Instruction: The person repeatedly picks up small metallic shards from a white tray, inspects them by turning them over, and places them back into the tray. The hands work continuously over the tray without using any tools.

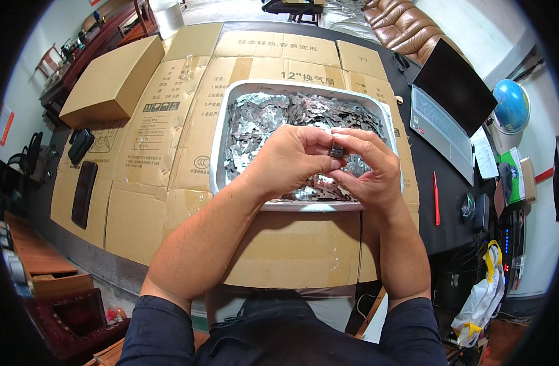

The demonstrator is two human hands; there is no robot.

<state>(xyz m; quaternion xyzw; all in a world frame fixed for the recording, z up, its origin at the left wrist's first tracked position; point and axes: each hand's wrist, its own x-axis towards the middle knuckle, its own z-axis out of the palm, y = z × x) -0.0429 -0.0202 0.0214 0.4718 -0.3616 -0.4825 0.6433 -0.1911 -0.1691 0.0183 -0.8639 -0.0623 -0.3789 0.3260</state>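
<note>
Both my hands meet above a white rectangular tray [216, 146] heaped with small flat silvery metal pieces [255, 116]. Between the fingertips is a small dark stack of metal pieces [337, 150]. My left hand [292, 157] pinches it from the left with thumb and fingers. From the right, my right hand [374, 168] closes its thumb and fingers on the same stack. Part of the heap lies hidden beneath my hands and wrists.
Flattened cardboard [139, 213] covers much of the table under the tray. On the left stand a closed cardboard box [108, 82], a black phone [84, 194] and a small black case [80, 145]. To the right are an open laptop [438, 122], a red pen [436, 198] and a globe [510, 105].
</note>
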